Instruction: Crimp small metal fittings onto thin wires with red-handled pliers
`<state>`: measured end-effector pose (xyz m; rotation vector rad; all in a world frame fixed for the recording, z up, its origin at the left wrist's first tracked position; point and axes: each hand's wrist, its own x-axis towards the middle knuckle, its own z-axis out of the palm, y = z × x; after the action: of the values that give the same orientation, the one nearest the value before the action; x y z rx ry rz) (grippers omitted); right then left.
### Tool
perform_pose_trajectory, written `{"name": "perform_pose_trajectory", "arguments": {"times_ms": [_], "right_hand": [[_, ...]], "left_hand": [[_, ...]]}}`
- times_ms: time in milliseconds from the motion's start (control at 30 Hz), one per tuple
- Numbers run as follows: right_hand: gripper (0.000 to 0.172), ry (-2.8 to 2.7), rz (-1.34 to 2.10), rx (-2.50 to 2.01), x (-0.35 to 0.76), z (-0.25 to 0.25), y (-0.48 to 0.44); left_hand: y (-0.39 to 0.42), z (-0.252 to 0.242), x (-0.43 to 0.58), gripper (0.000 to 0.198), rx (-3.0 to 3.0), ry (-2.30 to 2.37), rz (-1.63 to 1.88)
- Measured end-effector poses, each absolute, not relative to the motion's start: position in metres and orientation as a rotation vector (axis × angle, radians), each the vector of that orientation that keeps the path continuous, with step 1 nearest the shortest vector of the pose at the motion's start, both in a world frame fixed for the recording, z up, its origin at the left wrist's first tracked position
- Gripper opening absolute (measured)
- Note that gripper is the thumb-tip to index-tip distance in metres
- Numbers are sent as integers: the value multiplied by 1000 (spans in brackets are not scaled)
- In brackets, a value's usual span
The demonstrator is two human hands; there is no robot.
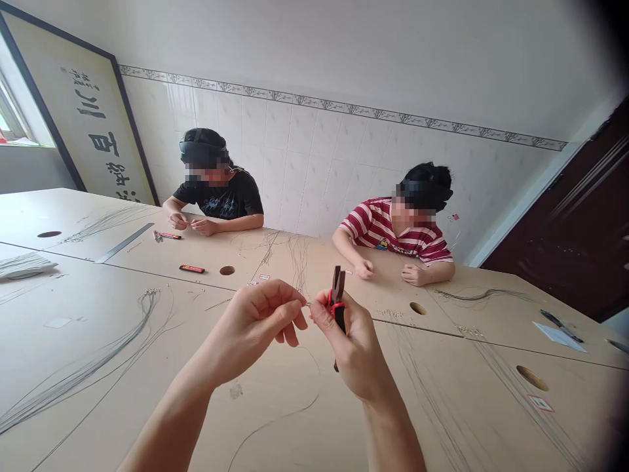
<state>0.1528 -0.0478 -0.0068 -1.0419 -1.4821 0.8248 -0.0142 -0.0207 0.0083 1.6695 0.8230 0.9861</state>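
Observation:
My left hand (260,321) is raised over the wooden table (122,354), its fingers pinched on a thin wire (275,419) whose tail curls down onto the tabletop. My right hand (351,341) is closed round small red-handled pliers (337,295), jaws pointing up, with thumb and forefinger meeting the left fingertips at the wire's end. Both hands hover close together above the table's middle.
Two other people sit across the table, one in a black shirt (221,196), one in a red-striped shirt (393,229), hands on the tabletop. Bundles of thin wire (88,367) lie left and right. A metal ruler (125,242), red pliers (191,269), a pen (560,324) and round holes (227,270) are nearby.

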Motion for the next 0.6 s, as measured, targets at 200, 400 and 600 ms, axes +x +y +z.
{"name": "perform_pose_trajectory", "arguments": {"times_ms": [200, 400, 600], "right_hand": [[26, -1500, 785, -1065, 153, -8, -47], [25, -1521, 769, -1080, 154, -10, -47], [27, -1523, 770, -1085, 153, -7, -48]], "left_hand": [[-19, 7, -16, 16, 1659, 809, 979], [-19, 7, -18, 15, 1659, 838, 991], [-22, 10, -18, 18, 1703, 844, 980]]}}
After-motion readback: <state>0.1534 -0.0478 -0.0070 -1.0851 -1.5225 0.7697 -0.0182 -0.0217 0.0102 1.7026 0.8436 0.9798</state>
